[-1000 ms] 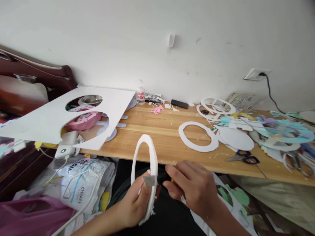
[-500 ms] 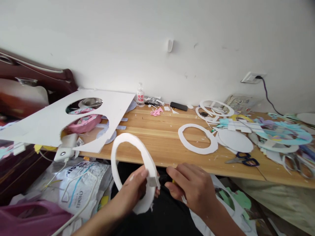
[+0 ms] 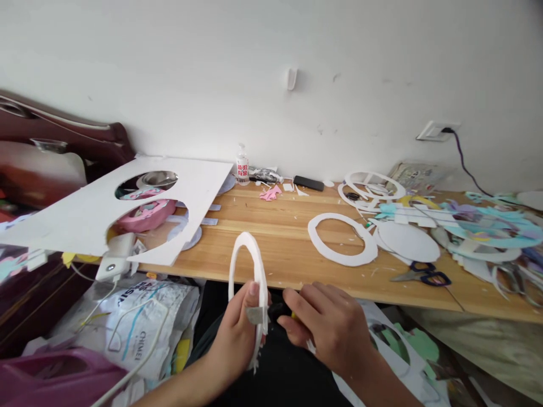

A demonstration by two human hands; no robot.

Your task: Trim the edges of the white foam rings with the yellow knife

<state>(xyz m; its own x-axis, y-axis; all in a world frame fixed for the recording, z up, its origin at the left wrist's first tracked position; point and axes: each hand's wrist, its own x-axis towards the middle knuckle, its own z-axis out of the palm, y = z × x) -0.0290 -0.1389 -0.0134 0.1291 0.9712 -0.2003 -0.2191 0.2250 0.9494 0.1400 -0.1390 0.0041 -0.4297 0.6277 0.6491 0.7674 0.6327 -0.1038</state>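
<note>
In the head view my left hand [image 3: 237,333] pinches a white foam-board ring [image 3: 246,244] above my lap, its thumb on the near face. The ring stands nearly edge-on to me, and its lower edge looks frayed. My right hand [image 3: 333,330] is wrapped round the black and yellow handle of a utility knife [image 3: 278,310]. The grey blade lies against the ring's rim, close to my left thumb. Another white ring [image 3: 314,234] lies flat on the wooden table [image 3: 271,220] beyond my right hand.
Blue-handled scissors [image 3: 419,273] lie near the table's front edge, beside white discs [image 3: 407,240] and coloured scraps. A white board with round holes [image 3: 93,198] overhangs the left side. A bottle [image 3: 242,165] and a black phone [image 3: 309,183] are near the wall.
My left hand has turned the ring from a wide oval to nearly edge-on. The knife's blade now shows across the rim, slightly further left; my right hand has barely moved.
</note>
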